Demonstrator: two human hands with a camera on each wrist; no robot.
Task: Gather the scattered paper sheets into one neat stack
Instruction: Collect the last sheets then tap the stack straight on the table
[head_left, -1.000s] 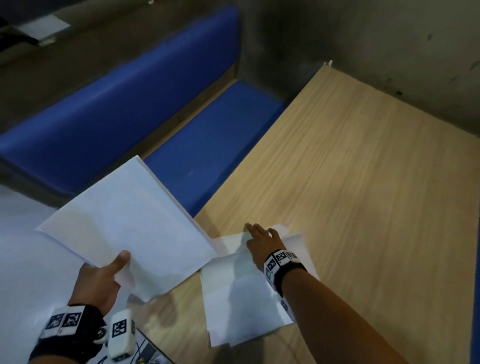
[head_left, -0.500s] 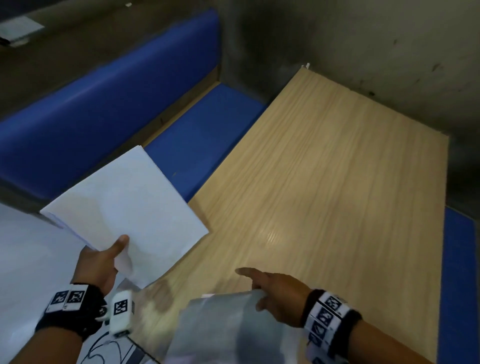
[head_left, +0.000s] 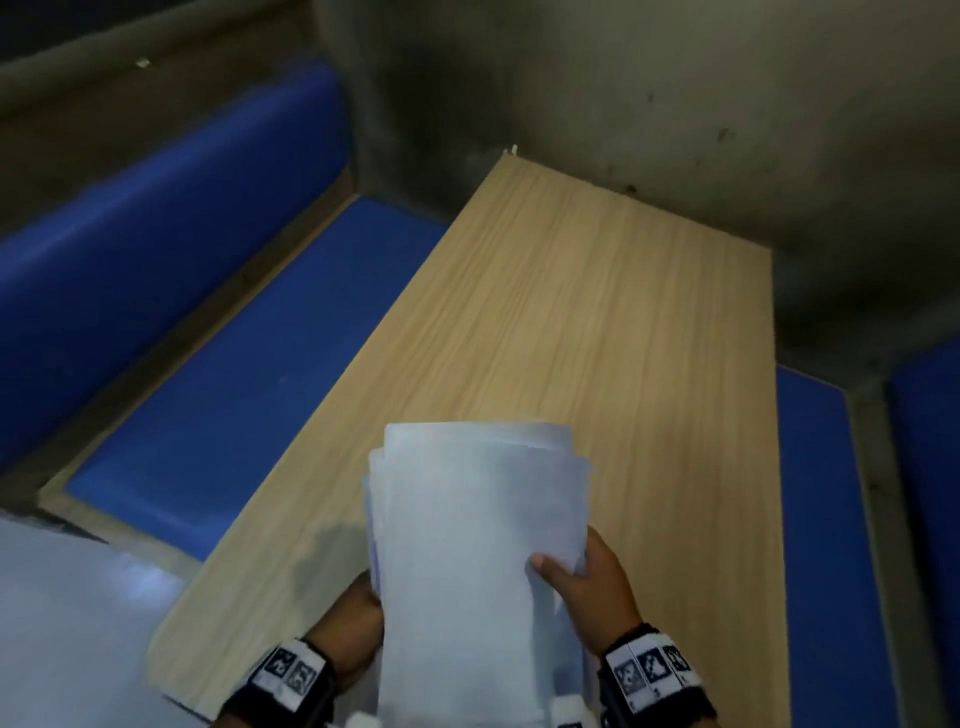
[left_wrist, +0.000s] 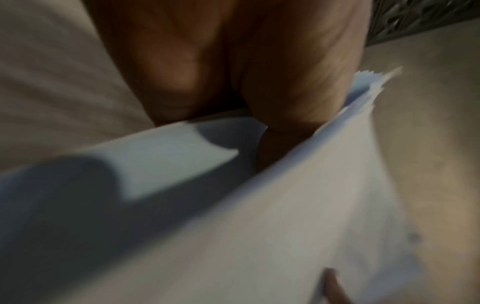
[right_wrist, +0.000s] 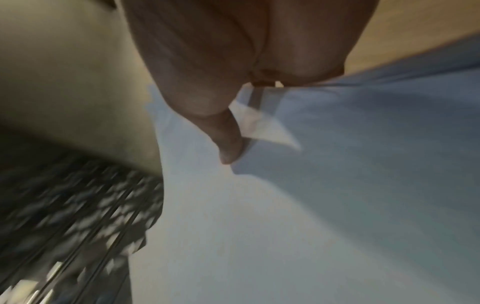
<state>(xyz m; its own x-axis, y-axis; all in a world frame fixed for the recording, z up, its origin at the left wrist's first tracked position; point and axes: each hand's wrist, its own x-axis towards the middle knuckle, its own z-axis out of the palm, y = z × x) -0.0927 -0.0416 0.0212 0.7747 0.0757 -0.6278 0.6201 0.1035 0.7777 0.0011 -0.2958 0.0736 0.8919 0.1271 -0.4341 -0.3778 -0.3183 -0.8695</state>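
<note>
- You hold the white paper sheets (head_left: 478, 545) together as one bundle in both hands, lifted above the near end of the table (head_left: 597, 322) and tilted away from you.
- The bundle is not yet square: the far edges sit staggered, one sheet behind another, and the top corners curl back softly. The paper looks thin, matte and unprinted on the side facing you.
- Your left hand (head_left: 348, 629) grips the lower left edge of the bundle; most of it is hidden behind the paper, and only the knuckles and wrist show from the head view.
- In the left wrist view the fingers (left_wrist: 293, 82) curl into the sheets (left_wrist: 259, 216), with ragged sheet ends fanned beside them. That picture is blurred.
- Your right hand (head_left: 592, 582) pinches the right edge, thumb flat on the front sheet and the fingers behind it.
- The right wrist view shows the right hand (right_wrist: 221, 72) and its thumb pressed onto the paper (right_wrist: 285, 205), with a small dog-eared corner just beside it.
- The table is a long rectangle of pale wood-grain laminate, smooth with a slight sheen.
- A blue padded bench (head_left: 249, 374) runs along its left side, and another blue seat (head_left: 826, 519) along its right.
- Beyond the table stands a rough, stained grey wall (head_left: 675, 104).
- Both wrists carry black bands with black-and-white square markers (head_left: 649, 670).
</note>
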